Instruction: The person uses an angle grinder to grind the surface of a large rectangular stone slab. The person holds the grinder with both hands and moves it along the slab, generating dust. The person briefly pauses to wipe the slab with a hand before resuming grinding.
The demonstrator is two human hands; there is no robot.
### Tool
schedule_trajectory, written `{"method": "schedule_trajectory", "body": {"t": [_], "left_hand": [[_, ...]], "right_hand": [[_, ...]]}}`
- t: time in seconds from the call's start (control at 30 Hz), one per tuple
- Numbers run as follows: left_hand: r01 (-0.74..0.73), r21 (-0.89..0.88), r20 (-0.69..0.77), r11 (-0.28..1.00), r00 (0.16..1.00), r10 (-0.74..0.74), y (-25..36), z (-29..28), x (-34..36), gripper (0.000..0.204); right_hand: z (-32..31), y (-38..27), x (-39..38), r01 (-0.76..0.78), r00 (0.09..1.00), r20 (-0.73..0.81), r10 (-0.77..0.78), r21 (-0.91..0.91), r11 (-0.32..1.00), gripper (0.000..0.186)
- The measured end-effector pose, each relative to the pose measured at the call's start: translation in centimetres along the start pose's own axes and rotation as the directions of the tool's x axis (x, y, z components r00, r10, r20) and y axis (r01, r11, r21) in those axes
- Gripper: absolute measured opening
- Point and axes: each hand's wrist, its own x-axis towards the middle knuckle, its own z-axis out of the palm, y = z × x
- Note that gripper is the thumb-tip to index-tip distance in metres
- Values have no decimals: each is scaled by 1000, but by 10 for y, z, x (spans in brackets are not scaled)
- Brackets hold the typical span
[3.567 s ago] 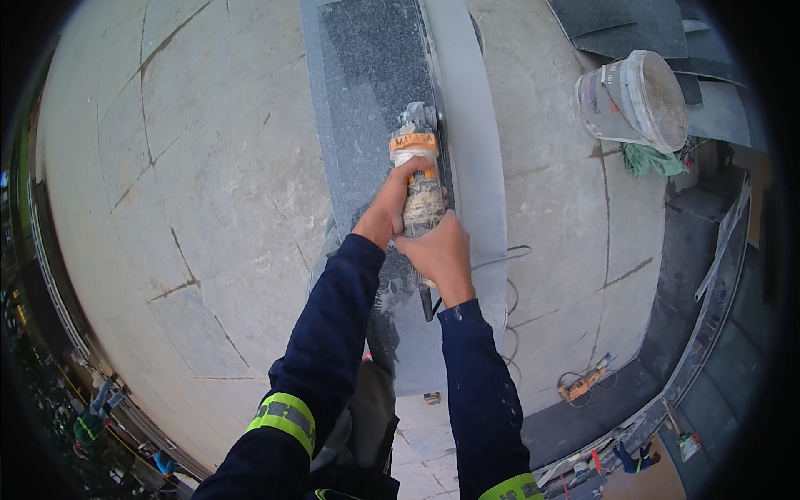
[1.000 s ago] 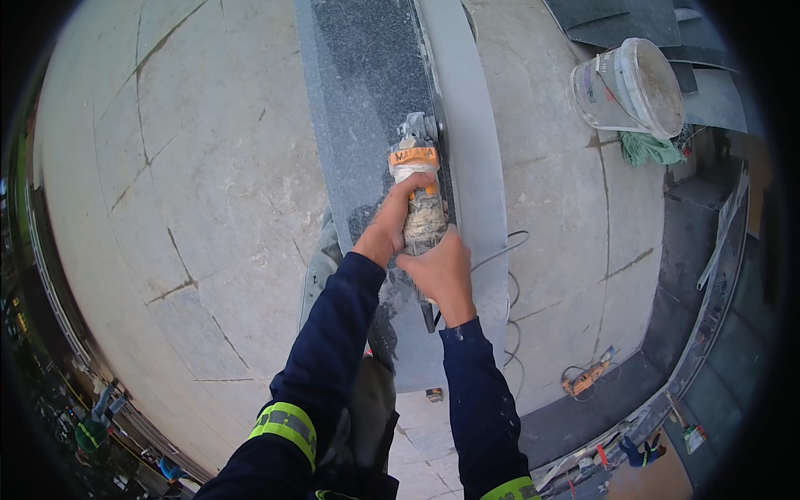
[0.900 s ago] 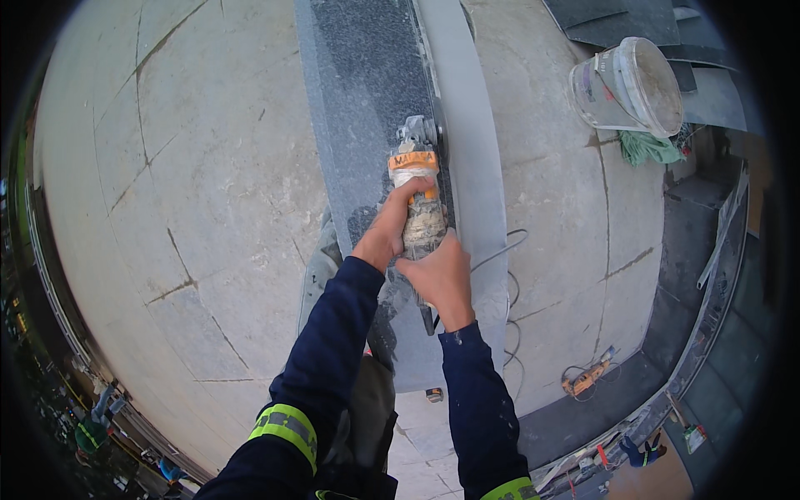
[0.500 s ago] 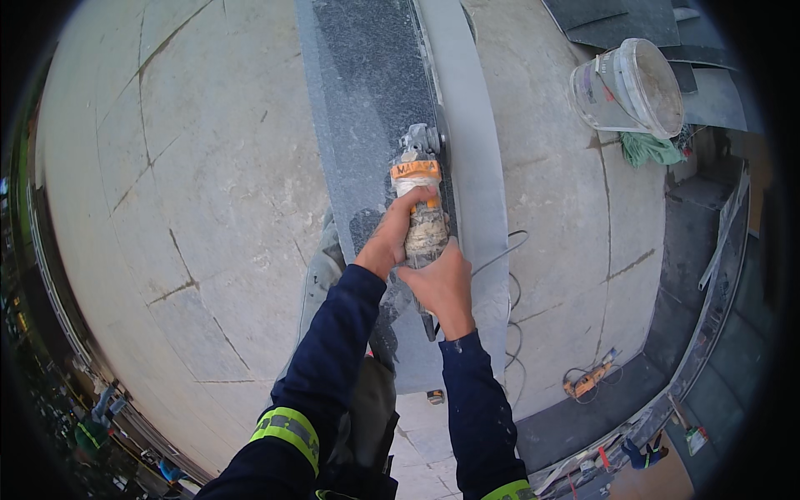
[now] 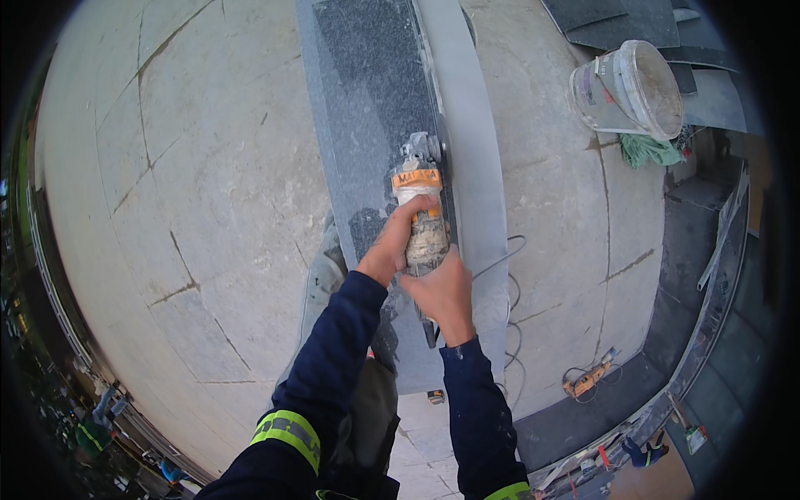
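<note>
Both my hands are wrapped round an angle grinder, a dusty tool with an orange band near its head. My left hand grips the front of its body, thumb across the top. Farther back, my right hand closes round the rear, where the dark cord end comes out. The grinder's head lies at the right edge of a long dark stone slab, partly wet or dust-marked. Its disc is mostly hidden on the right side. A pale grey strip runs along the slab's right side.
A dirty white bucket lies tilted at the upper right, by a green cloth and dark slabs. A thin cable curls over the stone paving. Another orange power tool lies lower right. Distant people appear at both lower corners.
The grinder and both hands have shifted slightly back toward me along the slab's edge. My grip looks the same.
</note>
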Motion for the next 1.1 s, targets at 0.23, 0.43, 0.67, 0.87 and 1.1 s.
{"method": "schedule_trajectory", "body": {"t": [0.23, 0.43, 0.67, 0.87, 1.1], "left_hand": [[22, -4, 4, 1000, 1000, -22, 52, 11, 33, 46], [-8, 32, -21, 999, 1000, 9, 44, 9, 27, 43], [50, 0, -40, 999, 998, -50, -1, 2, -2, 42], [15, 16, -34, 1000, 999, -14, 12, 4, 8, 45], [-22, 37, -16, 999, 1000, 23, 49, 9, 37, 46]], "right_hand": [[-5, -34, 45, 29, 1000, 13, -28, -21, 999, 56], [-4, -30, 39, 18, 999, 30, -18, -21, 1000, 56], [-1, 3, 1, 13, 1000, 23, -13, -2, 1000, 61], [0, -2, 15, 39, 999, 12, -39, 4, 999, 58], [-5, -34, 51, 24, 999, 37, -24, 0, 1000, 56]]}}
